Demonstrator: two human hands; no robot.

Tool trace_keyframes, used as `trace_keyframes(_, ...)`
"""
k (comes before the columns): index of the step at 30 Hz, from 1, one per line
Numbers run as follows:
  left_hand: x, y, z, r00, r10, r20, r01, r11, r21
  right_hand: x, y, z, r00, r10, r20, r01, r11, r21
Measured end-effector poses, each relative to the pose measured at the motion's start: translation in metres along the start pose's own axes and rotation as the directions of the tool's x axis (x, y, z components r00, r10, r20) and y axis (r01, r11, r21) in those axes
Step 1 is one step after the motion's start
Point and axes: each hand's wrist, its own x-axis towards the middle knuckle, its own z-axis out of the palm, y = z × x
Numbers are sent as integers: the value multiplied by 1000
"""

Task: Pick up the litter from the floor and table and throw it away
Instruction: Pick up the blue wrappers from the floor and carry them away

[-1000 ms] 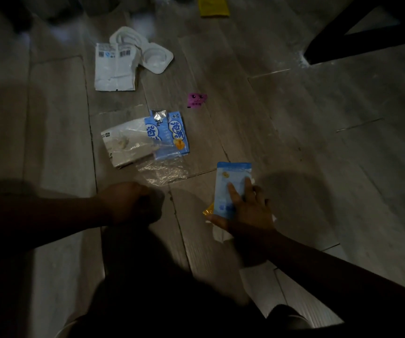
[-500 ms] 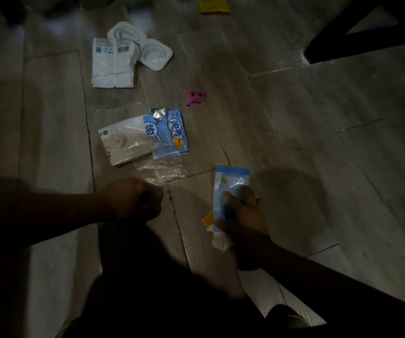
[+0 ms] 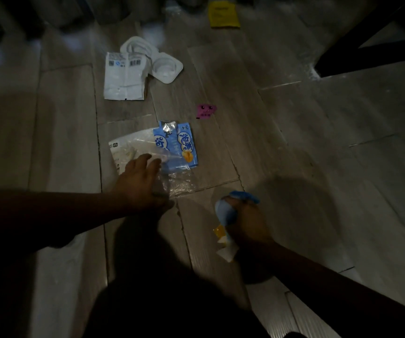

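- The left hand reaches in from the left over the wood-plank floor. Its fingers are straight and spread, gripping nothing, and the fingertips lie over the near edge of a clear packet. I cannot tell whether they press on it.
- The clear packet lies flat on the floor, with a white label at its left corner and something pale inside.
- Farther back on the floor, a white pouch with barcodes along its top lies flat and torn open.
- A moulded white tray touches the pouch's right edge, and part of it is tucked behind the pouch.
- A crinkled clear film lies just right of the left hand, running out from under the packets towards the near side.
- A blue snack wrapper, split into two flaps with white lettering and an orange picture, overlaps the clear packet's right edge.
- A small purple scrap lies alone, beyond and right of the blue snack wrapper and apart from it.
- A yellow packet lies towards the far edge of the floor, well apart from the rest.
- The right hand is clenched round a crumpled blue wrapper, held just above the floor near the person. Yellow and white litter ends stick out below the fist.
- A dark furniture frame stands at the far right corner of the floor.
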Motion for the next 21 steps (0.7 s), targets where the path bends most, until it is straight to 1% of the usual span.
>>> trace_keyframes(1,7,1,0,1000,-16,-6,16,1000,4,5,-3,-4,999,26,-24,-27,999,-29)
trace_keyframes(2,14,1,0,1000,-25,-10,25,1000,7,11,-2,-9,997,71,-27,-72,997,-22)
trace_keyframes(3,22,1,0,1000,-29,-6,29,999,15,17,2,-13,996,80,-33,-81,997,-17)
trace_keyframes(8,60,-5,0,997,-13,73,8,998,67,27,11,-19,996,85,-9,-85,996,-33)
trace_keyframes(10,73,-7,1,994,17,106,-26,996,84,29,11,-18,996,88,-9,-88,995,-35)
trace_keyframes(13,84,-11,8,985,53,165,-81,983,164,31,13,-18,996,87,7,-86,995,-54)
trace_keyframes(16,90,-12,8,976,56,211,-92,982,163,32,16,-17,997,79,14,-78,995,-58)
trace_keyframes(18,93,-13,3,978,58,198,-90,984,154,32,16,-17,997,79,19,-78,996,-54)
trace_keyframes(21,95,-11,0,987,64,149,-92,978,189,32,16,-17,997,70,24,-68,996,-53)
